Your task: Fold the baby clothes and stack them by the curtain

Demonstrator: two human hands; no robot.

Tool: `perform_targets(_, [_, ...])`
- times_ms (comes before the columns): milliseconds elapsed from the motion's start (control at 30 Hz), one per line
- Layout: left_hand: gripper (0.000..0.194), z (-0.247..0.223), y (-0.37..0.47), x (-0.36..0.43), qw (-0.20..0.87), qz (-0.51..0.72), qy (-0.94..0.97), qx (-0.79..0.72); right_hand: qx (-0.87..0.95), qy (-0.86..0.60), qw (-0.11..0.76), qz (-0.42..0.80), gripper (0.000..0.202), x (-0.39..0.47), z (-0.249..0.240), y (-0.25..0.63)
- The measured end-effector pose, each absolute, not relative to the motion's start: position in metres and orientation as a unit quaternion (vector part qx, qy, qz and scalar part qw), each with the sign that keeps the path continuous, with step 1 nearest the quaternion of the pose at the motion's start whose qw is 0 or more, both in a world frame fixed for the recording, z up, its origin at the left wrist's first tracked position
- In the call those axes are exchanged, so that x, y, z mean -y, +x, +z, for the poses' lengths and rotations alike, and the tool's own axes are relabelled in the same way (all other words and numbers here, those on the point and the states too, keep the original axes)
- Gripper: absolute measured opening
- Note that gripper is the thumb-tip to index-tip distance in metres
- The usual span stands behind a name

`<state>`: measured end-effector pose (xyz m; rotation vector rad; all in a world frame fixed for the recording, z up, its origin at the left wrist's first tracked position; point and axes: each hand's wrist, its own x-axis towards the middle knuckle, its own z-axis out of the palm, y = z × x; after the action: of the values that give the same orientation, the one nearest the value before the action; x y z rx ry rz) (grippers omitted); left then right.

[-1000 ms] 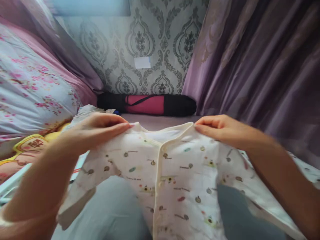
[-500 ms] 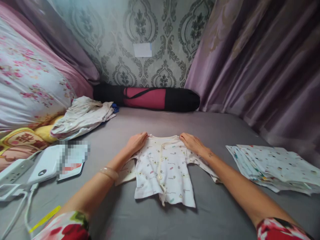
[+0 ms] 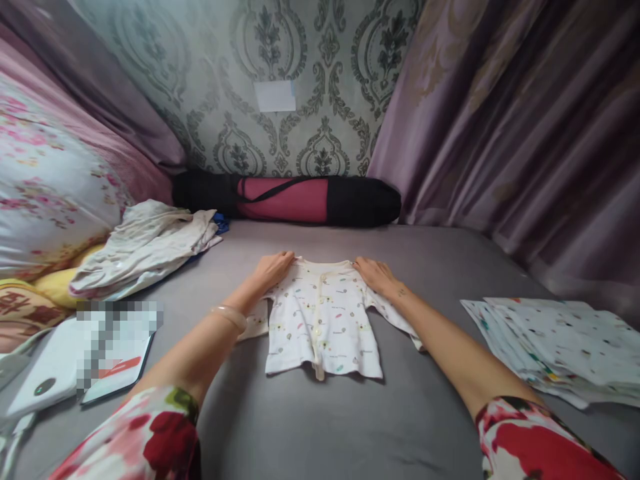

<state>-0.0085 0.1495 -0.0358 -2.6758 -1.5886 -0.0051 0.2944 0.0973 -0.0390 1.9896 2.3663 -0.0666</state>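
Observation:
A small white baby shirt (image 3: 323, 320) with a tiny print and a buttoned front lies spread on the grey sheet, its collar toward the wall. My left hand (image 3: 274, 268) pinches its left shoulder beside the collar. At the other shoulder, my right hand (image 3: 376, 273) has its fingers closed on the cloth. The sleeves stretch out to both sides, partly covered by my forearms. The hem lies nearest me, slightly wavy at the middle.
Folded printed cloths (image 3: 565, 347) are stacked at the right. On the left lie crumpled clothes (image 3: 150, 243), a white power bank (image 3: 55, 367) with a cable, and a partly blurred phone (image 3: 120, 367). A black and pink bag (image 3: 285, 200) lies along the wall.
The shirt lies flatter and its hem is now farther from me. Both hands have moved slightly forward with the shoulders held. The camera view has shifted a little.

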Motion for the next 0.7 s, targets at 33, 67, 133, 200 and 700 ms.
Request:
perform_targets(33, [0.037, -0.035, -0.007, -0.154, 0.015, -0.004, -0.859, 0.512, -0.765, 0.643, 0.023, -0.022, 0.036, -0.103, -0.04, 0.295])
perform_targets(67, [0.037, -0.035, -0.006, -0.158, 0.016, -0.008, -0.857, 0.515, -0.765, 0.643, 0.021, -0.021, 0.036, -0.109, -0.041, 0.296])
perform_targets(133, [0.036, -0.036, -0.003, -0.166, 0.013, -0.022, -0.852, 0.523, -0.76, 0.649, 0.01, -0.023, 0.035, -0.118, -0.045, 0.297])
perform_targets(200, [0.035, -0.041, -0.001, -0.17, 0.001, -0.036, -0.842, 0.538, -0.749, 0.661, -0.01, -0.032, 0.034, -0.125, -0.05, 0.298])
perform_targets(700, [0.03, -0.062, 0.017, -0.185, -0.069, -0.124, -0.794, 0.591, -0.698, 0.704, -0.12, -0.051, 0.031, -0.136, -0.059, 0.27])
